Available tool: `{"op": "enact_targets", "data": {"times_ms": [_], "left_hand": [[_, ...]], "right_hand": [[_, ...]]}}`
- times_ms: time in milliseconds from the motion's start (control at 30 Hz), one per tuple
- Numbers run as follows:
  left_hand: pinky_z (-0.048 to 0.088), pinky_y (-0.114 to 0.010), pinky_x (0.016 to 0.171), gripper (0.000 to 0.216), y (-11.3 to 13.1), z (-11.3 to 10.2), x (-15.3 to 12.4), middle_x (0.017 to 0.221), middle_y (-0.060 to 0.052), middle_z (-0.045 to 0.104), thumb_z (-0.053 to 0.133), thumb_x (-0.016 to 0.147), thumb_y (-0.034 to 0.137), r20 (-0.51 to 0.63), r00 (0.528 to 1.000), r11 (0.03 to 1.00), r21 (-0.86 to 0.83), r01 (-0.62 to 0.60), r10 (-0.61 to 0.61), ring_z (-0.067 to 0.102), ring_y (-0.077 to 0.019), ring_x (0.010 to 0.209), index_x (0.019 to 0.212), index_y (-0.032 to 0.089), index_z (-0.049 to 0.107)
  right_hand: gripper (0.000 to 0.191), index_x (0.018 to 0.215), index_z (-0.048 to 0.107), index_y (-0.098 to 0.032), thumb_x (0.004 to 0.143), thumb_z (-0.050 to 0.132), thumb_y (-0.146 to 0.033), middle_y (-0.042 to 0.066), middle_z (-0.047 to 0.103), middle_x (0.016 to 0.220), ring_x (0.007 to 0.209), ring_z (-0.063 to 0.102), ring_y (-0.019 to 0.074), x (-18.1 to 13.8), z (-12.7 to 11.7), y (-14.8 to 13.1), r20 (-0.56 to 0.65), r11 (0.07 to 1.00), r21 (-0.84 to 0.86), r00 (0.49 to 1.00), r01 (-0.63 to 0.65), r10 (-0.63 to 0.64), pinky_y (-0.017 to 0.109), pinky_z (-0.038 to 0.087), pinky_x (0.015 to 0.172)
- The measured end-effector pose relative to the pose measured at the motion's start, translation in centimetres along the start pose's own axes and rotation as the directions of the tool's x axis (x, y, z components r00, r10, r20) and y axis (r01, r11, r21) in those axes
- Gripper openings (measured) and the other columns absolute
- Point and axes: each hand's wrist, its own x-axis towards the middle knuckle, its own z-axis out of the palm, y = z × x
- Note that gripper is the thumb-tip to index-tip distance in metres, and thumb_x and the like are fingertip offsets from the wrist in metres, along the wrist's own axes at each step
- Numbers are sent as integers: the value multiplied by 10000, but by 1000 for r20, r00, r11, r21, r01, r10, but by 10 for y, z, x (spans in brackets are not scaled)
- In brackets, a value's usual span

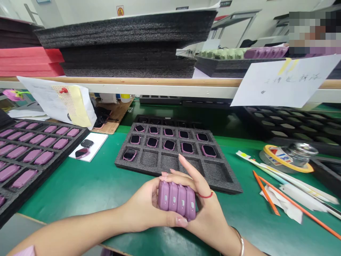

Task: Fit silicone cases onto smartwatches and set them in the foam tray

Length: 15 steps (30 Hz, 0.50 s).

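At the lower middle of the frame, a row of four purple cases point(177, 200) is pressed side by side between two bare hands. Each case is a smooth, matte slab with rounded corners, its near side set with a pale grey oval. The left hand point(145, 206) is bent around the row's left end, its thumb laid along the bottom edge. The right hand point(214, 215) cups the other end, fingers closed behind the row, while one finger (the one ringed by a thin red band point(205, 195)) sticks up straight, clear of the cases. A slim, shiny bracelet point(242, 243) circles that wrist.

Just beyond, at the centre, lies a grainy charcoal foam tray point(229, 185) with square-cut pockets; glossy black squares point(187, 147) edged in purple fill its upper rows, plus the leftmost pocket of the nearest row. At the left, a dark tray point(65, 151) bears rows of purple pieces point(44, 158). Smooth green tabletop point(106, 192) spreads beneath. At the right sit a clear jar point(301, 156) and slender orange sticks point(266, 193) over crumpled white paper point(291, 211).
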Motion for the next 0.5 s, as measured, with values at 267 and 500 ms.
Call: {"op": "enact_targets", "data": {"times_ms": [267,500], "left_hand": [[537,-375,899,369,-7,0,-2,988,-44,668,777,749,239,-148,987,998,-28,60,-63,672,-215,975,1055,166,584],[534,-372,887,551,0,6,-4,1057,-43,670,872,623,153,-89,995,998,-3,55,-55,665,-239,1019,1093,190,587]], "right_hand": [[776,1456,430,-343,778,757,-156,47,471,1544,1163,688,263,1,1,-1,43,999,-13,998,44,-43,442,539,1079],[752,1453,441,-347,800,812,-342,84,442,1562,1168,681,286,0,-1,-2,52,999,49,998,22,-25,463,512,1105]]}}
